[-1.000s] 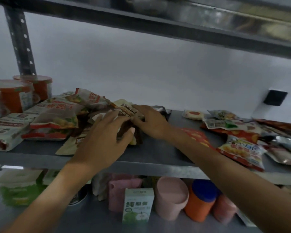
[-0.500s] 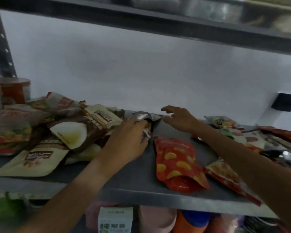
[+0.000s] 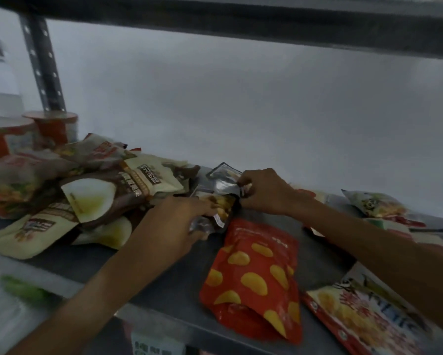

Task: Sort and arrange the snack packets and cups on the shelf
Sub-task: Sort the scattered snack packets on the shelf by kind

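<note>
- Head view is looking down on a grey metal shelf (image 3: pixel 164 290) strewn with snack packets, with both forearms reaching in from the front edge.
- Left hand (image 3: pixel 171 226) is resting near the middle of the shelf, its fingers curling onto the lower end of a silver packet (image 3: pixel 215 198) showing yellow snacks.
- Right hand (image 3: pixel 264 192) is pinching the upper end of that same silver packet between thumb and fingertips, towards the back edge of the shelf.
- Silver packet is lying between the two hands, just right of the heap of packets.
- Heap of cream and brown packets (image 3: pixel 87 198) is piling up over the left half of the shelf, overlapping one another; the print is blurred.
- Two orange cups (image 3: pixel 52 126) with lids are standing upright at the back left corner, just beside the perforated upright post (image 3: pixel 43 65).
- Red packet (image 3: pixel 256 280) with yellow chip shapes is lying flat by the front edge, just right of the left forearm and below the right hand.
- White and red packet (image 3: pixel 364 313) is lying at the front right, partly under the right forearm.
- More packets (image 3: pixel 376 204) are lying scattered towards the back right corner.
</note>
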